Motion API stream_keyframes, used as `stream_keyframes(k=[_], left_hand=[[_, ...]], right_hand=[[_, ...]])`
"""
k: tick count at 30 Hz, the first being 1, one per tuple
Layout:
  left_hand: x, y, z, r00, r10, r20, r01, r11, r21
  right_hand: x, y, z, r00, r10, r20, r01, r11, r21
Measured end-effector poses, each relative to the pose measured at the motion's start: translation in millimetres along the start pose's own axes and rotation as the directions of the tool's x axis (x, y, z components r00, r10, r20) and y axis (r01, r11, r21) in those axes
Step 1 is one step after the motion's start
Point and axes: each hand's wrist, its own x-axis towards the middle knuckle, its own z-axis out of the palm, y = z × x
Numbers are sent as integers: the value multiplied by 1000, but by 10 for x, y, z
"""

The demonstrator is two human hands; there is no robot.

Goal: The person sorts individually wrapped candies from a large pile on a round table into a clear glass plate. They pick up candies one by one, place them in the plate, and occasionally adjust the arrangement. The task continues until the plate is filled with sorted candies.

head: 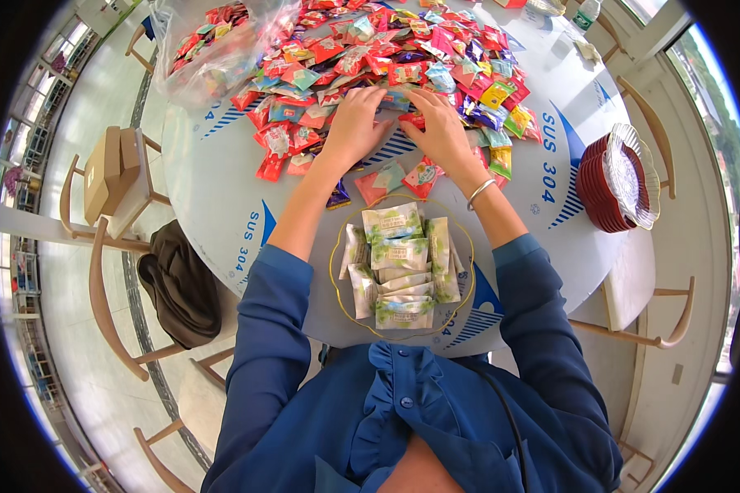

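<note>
My left hand (356, 123) and my right hand (438, 126) reach to the near side of a heap of wrapped candies (339, 58). Their fingertips come close to a blue packet (394, 100) between them; whether they touch it is unclear. A gap shows between thumb and fingers on each hand, and no packet is plainly gripped. Below my wrists stands a clear gold-rimmed dish (335, 289). Pale green-and-white packets (401, 254) lie stacked in it. Just beyond its rim are a red packet (422, 177) and a pink-and-mint packet (379, 182).
A clear plastic bag (222, 55) with candies sits at the back left of the round table (209, 185). Stacked dark red dishes (598, 185) with clear scalloped ones stand at right. A plastic bottle (586, 15) is far right. Chairs hold a cardboard box (108, 175) and dark cloth (182, 289).
</note>
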Motion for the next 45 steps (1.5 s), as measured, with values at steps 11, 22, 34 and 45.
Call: stream_keyframes(k=[11, 22, 34, 45], left_hand=[[-62, 53, 101, 990, -38, -132, 48, 996, 73], [18, -19, -271, 958, -275, 83, 251, 665, -704], [-287, 549, -619, 926, -259, 274, 377, 630, -679], [-806, 1342, -815, 916, 296, 271, -66, 777, -626]], right_hand=[[74, -12, 236, 994, -110, -25, 101, 966, -239], [-54, -102, -214, 984, 108, -139, -88, 986, 143], [-542, -624, -805, 967, 255, -27, -234, 920, 314], [-1794, -1463, -1353, 966, 255, 43, -257, 965, 52]])
